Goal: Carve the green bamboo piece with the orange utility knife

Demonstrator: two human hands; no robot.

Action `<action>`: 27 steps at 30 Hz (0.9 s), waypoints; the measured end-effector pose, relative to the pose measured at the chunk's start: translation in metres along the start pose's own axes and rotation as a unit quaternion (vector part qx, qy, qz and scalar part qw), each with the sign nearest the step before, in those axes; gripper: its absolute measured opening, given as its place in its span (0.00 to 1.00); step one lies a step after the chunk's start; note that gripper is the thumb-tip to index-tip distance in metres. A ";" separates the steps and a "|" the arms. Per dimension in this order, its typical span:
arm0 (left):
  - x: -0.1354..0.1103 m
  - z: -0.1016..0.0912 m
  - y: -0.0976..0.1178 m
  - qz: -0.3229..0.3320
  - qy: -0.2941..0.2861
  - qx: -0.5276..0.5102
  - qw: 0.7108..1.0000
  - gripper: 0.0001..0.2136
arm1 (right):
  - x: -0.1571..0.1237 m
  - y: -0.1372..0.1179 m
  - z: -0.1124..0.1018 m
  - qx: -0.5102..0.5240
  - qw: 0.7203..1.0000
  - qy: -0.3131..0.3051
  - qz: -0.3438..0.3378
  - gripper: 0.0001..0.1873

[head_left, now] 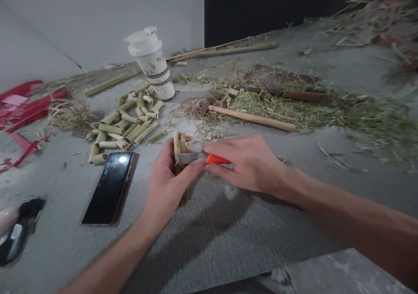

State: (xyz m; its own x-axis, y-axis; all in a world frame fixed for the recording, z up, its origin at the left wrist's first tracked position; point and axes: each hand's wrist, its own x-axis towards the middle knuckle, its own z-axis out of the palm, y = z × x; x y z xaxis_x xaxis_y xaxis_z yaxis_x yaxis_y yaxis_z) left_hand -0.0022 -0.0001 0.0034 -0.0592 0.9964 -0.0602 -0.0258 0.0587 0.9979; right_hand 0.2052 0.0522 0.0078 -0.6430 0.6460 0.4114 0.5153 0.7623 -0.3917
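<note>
- Grey textured table under a pale wall and a dark panel at the back; strewn with green shavings on the far right.
- Pile of short cut bamboo pieces at left centre, a lidded paper cup tilted just behind it.
- Dark smartphone lying flat, screen up, near the left hand.
- Wooden-handled hammer resting among the shavings, a second dark-handled tool behind it, well apart from both hands.
- Long bamboo stalks along the far edge; red scraps at the far left.
- Black and pale object cut off at the left border, not identifiable; heap at top right blurred.
- Lower part of the bamboo piece hidden behind the left palm; knife blade edge hard to make out.
- Left hand closed around an upright bamboo piece, thumb pressed against the knife's metal end.
- Right hand closed on an orange-handled utility knife, held level, its metal tip touching the bamboo piece, centre of the table.
</note>
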 end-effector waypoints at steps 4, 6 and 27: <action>0.001 0.000 -0.002 -0.005 -0.001 -0.018 1.000 0.18 | -0.001 -0.001 0.001 -0.008 1.000 0.022 0.011 0.17; 0.002 -0.001 -0.003 -0.001 0.005 -0.015 1.000 0.19 | -0.001 -0.001 0.002 -0.012 0.999 0.024 0.019 0.17; -0.001 -0.001 -0.002 0.026 0.005 0.026 0.999 0.16 | 0.000 -0.001 0.000 -0.017 1.000 0.018 0.006 0.18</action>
State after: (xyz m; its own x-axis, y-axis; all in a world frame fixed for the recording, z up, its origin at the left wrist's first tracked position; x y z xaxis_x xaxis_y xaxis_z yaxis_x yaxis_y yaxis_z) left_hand -0.0032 -0.0008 0.0011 -0.0694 0.9975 -0.0085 0.0291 0.0106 0.9995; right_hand 0.2045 0.0516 0.0086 -0.6157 0.6557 0.4370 0.5425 0.7550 -0.3684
